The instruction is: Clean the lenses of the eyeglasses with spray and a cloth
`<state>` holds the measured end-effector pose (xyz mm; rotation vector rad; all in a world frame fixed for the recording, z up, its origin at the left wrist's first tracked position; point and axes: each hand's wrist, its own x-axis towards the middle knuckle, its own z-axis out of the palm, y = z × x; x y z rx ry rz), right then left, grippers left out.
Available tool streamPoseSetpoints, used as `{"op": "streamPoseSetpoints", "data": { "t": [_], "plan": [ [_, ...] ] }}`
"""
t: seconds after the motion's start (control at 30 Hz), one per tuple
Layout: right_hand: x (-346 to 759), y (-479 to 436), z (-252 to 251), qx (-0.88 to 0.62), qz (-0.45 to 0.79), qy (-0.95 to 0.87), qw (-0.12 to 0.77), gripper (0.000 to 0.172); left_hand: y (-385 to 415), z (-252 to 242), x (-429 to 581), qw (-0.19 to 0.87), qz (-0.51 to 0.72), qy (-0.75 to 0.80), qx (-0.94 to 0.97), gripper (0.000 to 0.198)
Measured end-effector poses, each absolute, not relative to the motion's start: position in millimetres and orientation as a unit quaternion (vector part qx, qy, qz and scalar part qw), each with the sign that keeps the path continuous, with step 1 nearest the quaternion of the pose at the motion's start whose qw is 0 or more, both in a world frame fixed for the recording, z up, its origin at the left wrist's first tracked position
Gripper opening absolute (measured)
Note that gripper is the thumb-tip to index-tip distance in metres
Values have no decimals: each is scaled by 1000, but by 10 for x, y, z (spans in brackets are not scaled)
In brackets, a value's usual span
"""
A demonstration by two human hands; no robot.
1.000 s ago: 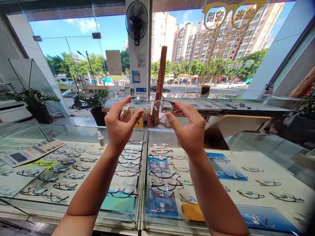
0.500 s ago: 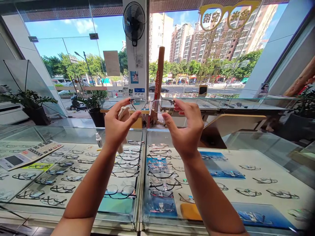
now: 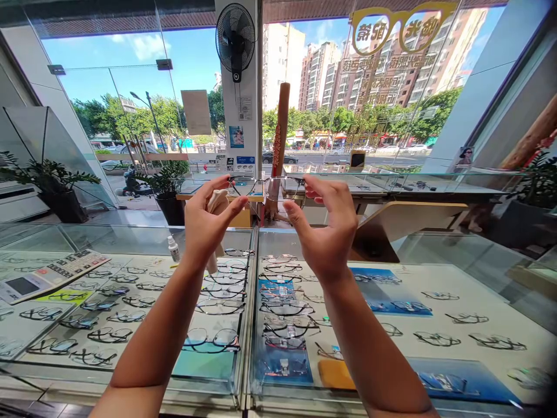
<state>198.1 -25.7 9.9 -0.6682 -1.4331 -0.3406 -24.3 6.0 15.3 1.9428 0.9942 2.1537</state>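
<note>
Held up in front of me over the counter is a pair of eyeglasses (image 3: 263, 181) with thin frames and clear lenses. My left hand (image 3: 208, 216) grips its left end between finger and thumb side, and a pale cloth (image 3: 219, 202) is tucked in the same hand, hanging down behind it. The fingers of my right hand (image 3: 331, 223) hold the right end, with the thumb apart below the lens. Beneath both arms, many eyeglass frames (image 3: 212, 341) lie in rows inside the glass display case (image 3: 251, 371).
On the left of the glass top lie a calculator (image 3: 52, 274) and a small white spray bottle (image 3: 173, 248). An orange-yellow case (image 3: 336, 374) is near the front. Beyond stand a brown chair (image 3: 409, 223), a wooden post (image 3: 281, 133) and potted plants (image 3: 167, 191). A fan (image 3: 235, 40) hangs on the pillar.
The eyeglasses tilt slightly and shift a little left with my right hand. The whole view drifts slightly left; both hands keep their hold.
</note>
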Motion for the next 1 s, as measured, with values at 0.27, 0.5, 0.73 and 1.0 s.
{"op": "streamPoseSetpoints", "data": {
  "t": [0.27,0.5,0.73,1.0],
  "plan": [
    [1970,-241,96,-288,-148,-645,692,35,86,136,-252,34,706,331,626,60],
    [2008,-178,109,-297,-58,-650,696,37,21,112,-153,-50,734,323,596,56],
    [1990,-189,99,-303,-99,-646,693,38,74,112,-189,-25,715,323,619,56],
    [1972,-228,100,-304,-122,-641,694,36,159,110,-259,41,698,333,633,56]
  ]
}}
